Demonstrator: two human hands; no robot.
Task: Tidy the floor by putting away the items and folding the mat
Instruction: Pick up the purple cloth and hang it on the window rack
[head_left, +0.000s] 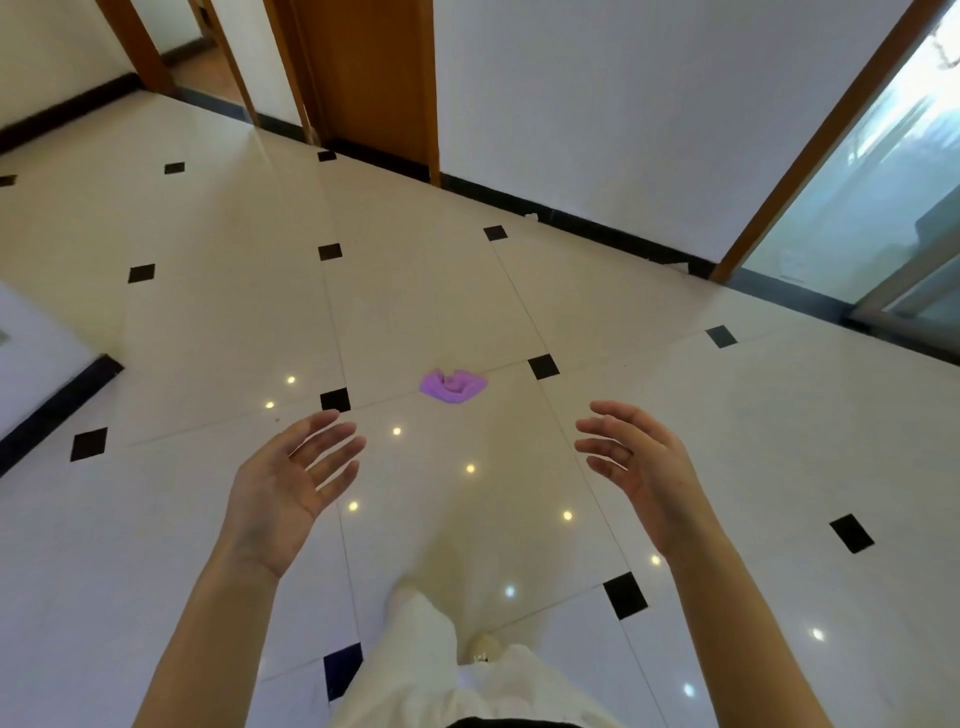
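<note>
Both forearms are bare and extend forward from the lower edge of the view, raised in front of the body. The left hand (291, 488) is held palm inward and slightly up, fingers straight and loosely spread, thumb apart from the fingers; it holds nothing. The right hand (639, 467) faces it, palm inward, fingers gently curved and slightly spread, likewise holding nothing. The two hands are at about the same height and well apart, with no contact between them. Below, white trouser legs (431, 660) are visible, one leg forward, with the tip of a light shoe (485, 647) showing.
</note>
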